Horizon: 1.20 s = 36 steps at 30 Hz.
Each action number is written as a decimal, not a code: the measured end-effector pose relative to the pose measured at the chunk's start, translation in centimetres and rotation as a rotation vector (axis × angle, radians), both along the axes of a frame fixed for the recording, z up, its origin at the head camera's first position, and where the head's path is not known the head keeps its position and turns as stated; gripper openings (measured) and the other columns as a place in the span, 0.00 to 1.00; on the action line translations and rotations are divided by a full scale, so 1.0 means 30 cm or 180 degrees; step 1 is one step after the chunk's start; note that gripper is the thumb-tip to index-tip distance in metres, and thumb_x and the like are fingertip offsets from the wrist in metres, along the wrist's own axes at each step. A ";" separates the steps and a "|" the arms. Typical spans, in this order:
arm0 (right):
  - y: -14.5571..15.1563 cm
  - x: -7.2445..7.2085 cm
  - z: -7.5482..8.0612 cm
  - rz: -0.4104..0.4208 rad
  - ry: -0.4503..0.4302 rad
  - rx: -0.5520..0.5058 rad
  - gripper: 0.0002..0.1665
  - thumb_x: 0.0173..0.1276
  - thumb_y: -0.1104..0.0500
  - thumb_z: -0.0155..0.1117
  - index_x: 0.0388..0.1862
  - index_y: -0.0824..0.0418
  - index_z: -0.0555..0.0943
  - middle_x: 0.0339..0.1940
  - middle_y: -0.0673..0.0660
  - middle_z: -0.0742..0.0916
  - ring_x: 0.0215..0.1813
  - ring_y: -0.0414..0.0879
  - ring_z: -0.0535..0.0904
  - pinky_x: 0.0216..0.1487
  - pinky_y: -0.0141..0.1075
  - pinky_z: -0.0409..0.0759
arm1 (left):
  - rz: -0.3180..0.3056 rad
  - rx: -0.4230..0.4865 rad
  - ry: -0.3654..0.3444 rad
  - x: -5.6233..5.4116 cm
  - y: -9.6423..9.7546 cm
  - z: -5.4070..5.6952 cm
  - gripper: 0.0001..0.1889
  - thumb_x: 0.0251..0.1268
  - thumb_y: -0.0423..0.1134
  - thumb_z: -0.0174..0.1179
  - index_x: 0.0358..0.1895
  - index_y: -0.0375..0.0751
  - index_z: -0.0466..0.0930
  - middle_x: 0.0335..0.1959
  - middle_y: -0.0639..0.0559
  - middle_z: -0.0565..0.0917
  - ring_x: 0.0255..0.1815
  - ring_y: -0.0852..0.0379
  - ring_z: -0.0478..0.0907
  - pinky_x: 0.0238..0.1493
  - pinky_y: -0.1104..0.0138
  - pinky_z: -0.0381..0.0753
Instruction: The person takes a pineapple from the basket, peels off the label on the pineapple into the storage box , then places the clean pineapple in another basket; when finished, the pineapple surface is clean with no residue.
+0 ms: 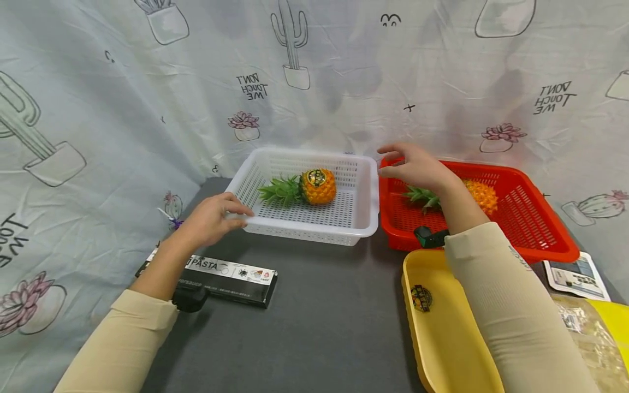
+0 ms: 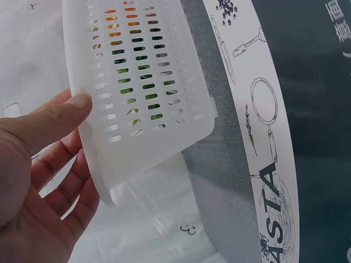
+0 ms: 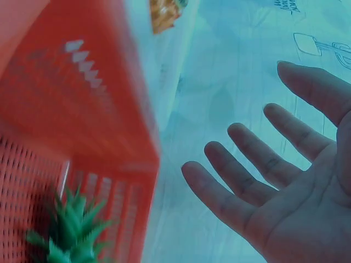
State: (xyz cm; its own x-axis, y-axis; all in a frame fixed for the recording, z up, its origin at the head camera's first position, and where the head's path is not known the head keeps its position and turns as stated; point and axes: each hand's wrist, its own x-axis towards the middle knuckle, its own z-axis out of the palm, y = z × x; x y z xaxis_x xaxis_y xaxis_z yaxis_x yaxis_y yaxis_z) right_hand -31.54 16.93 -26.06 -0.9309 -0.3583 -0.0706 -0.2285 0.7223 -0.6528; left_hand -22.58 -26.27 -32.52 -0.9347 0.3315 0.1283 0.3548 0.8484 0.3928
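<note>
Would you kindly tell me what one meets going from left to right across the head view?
The left hand, the pineapple in the white basket, the right hand, then the white-edged packet.

The white slotted plastic basket (image 1: 304,225) sits upright on the grey table (image 1: 314,316), holding one pineapple (image 1: 320,193).

Head view: from above, you look forward and down, white basket (image 1: 304,226) at centre, red basket (image 1: 533,224) at right. Left wrist: close, past your left hand (image 1: 212,219), sharing the white basket (upper centre) with the head view. Right wrist: close, past your right hand (image 1: 416,166), sharing the red basket (frame left).
</note>
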 end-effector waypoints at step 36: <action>-0.258 -0.189 -0.075 0.0367 -0.0304 0.0186 0.35 0.72 0.54 0.66 0.76 0.56 0.71 0.76 0.67 0.74 0.73 0.62 0.72 0.68 0.57 0.76 | -0.0059 -0.0063 0.0034 0.003 0.006 0.008 0.11 0.67 0.34 0.69 0.51 0.44 0.91 0.47 0.46 0.84 0.45 0.45 0.79 0.46 0.52 0.74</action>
